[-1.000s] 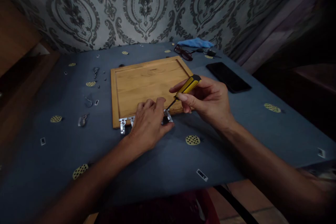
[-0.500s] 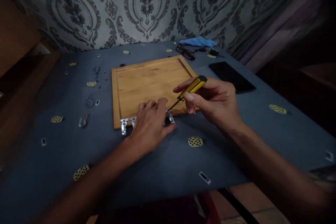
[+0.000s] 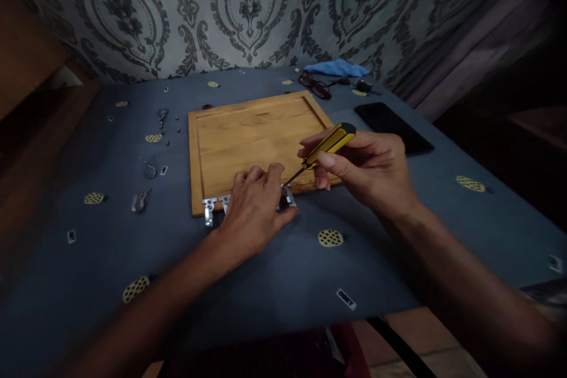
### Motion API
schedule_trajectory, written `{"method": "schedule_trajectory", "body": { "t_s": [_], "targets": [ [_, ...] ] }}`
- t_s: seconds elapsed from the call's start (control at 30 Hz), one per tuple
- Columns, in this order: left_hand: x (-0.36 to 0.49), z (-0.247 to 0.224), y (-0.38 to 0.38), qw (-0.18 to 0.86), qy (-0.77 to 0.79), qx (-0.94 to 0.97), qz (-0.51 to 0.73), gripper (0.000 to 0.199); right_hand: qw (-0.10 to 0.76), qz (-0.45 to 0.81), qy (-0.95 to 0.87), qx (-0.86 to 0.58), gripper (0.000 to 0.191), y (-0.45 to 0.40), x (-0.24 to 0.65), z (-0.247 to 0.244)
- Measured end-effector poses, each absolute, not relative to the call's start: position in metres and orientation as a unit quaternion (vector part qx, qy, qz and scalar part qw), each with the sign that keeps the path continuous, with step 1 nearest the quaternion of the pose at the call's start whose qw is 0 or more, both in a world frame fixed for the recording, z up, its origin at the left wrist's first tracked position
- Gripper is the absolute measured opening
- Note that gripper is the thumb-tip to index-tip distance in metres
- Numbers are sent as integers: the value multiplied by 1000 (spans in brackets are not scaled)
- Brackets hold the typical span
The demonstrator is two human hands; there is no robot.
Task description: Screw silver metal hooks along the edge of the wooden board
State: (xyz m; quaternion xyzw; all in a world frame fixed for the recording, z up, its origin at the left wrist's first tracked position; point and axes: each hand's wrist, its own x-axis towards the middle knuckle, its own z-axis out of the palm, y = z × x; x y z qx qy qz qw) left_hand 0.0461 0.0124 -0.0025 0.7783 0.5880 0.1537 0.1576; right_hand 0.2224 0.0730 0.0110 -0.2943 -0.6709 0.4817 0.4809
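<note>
A framed wooden board [image 3: 248,142] lies flat on the cloth-covered table. Along its near edge runs a silvery metal hook rail [image 3: 209,212], its left end and right end showing and its middle covered by my left hand. My left hand [image 3: 252,207] is bent over the rail and the board's edge, with the thumb on the near side. Between thumb and fingertips, my right hand [image 3: 376,174] grips a yellow and black screwdriver [image 3: 330,146], slanted down to the left. Its tip meets the rail's right end beside my left fingers; any screw there is too small to make out.
Loose metal hooks [image 3: 140,201] and several small dark bits [image 3: 178,130] lie left of the board. A black flat device [image 3: 392,127] sits to its right. Behind are glasses [image 3: 315,85], a blue cloth [image 3: 336,68] and a dark object with a cord [image 3: 361,85].
My right hand and the screwdriver handle have shifted slightly to the right. My left hand stays on the rail, and the board has not visibly moved on the table.
</note>
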Motion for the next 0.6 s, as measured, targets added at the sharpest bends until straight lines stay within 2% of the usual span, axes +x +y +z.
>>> {"method": "schedule_trajectory", "body": {
  "t_s": [0.4,0.6],
  "targets": [
    [45,-6,11,151,587,778,166,47,582,424,-623,-305,25,64,210,11],
    [46,-5,11,159,591,774,164,45,571,410,-635,-322,26,65,210,11]
  ]
}}
